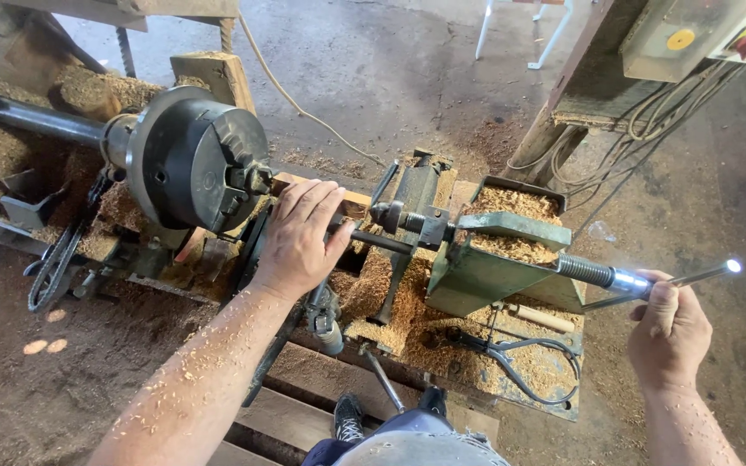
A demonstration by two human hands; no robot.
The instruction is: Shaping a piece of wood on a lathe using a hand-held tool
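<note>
My left hand (298,237) lies over a short wooden piece (349,202) held between the dark lathe chuck (196,160) and the tailstock centre (397,217); its fingers wrap the wood. My right hand (668,332) grips the shiny metal crank handle (701,274) at the end of the green tailstock (494,267). The threaded tailstock screw (593,272) sticks out towards that hand. Sawdust flecks cover my left forearm.
Wood shavings cover the lathe bed (416,311) and the floor. A wooden post (554,138) with loose cables and a switch box (692,34) stands at the right. A cord (304,108) crosses the concrete floor. A belt (53,267) hangs at the left.
</note>
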